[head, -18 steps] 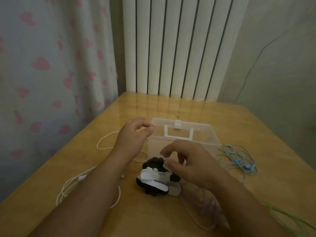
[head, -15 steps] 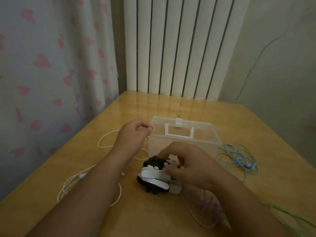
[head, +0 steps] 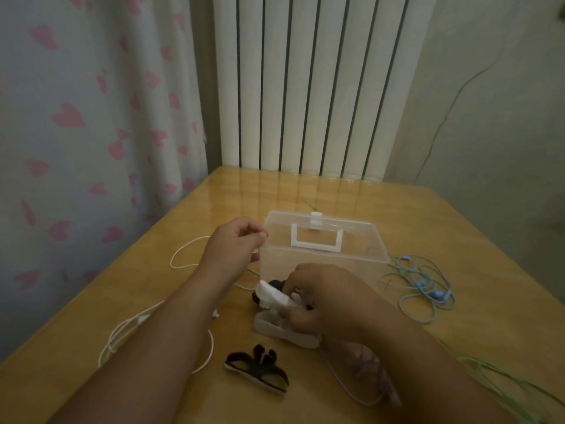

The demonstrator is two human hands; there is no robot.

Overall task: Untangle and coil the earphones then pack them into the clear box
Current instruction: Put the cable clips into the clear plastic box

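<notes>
Four sets of earphones lie loose on the table around the box, none coiled or packed. The white earphones sprawl on the left. Their cable runs far to near alongside the left forearm, and one loop bulges out to the left of the left hand. That hand sits just left of the box, thumb and forefinger pressed together. It appears to pinch the far end of the white cable, though the cable is thin and the contact is hard to confirm.

The right hand is just near of the box, its fingers curled round a white strap with black bits bunched on it. It holds the strap above a white piece on the table. A black tie lies alone, nearer still.

The blue earphones are right of the box, the green earphones are at the near right, and a purplish set is partly under the right forearm.

The white set looks like the one in hand. Its length trails left and near from the left pinch, so the left hand is the nearer one for gathering it, while the right hand is busy with the strap. The lid seems to be on the box, so packing probably means opening it first.
</notes>
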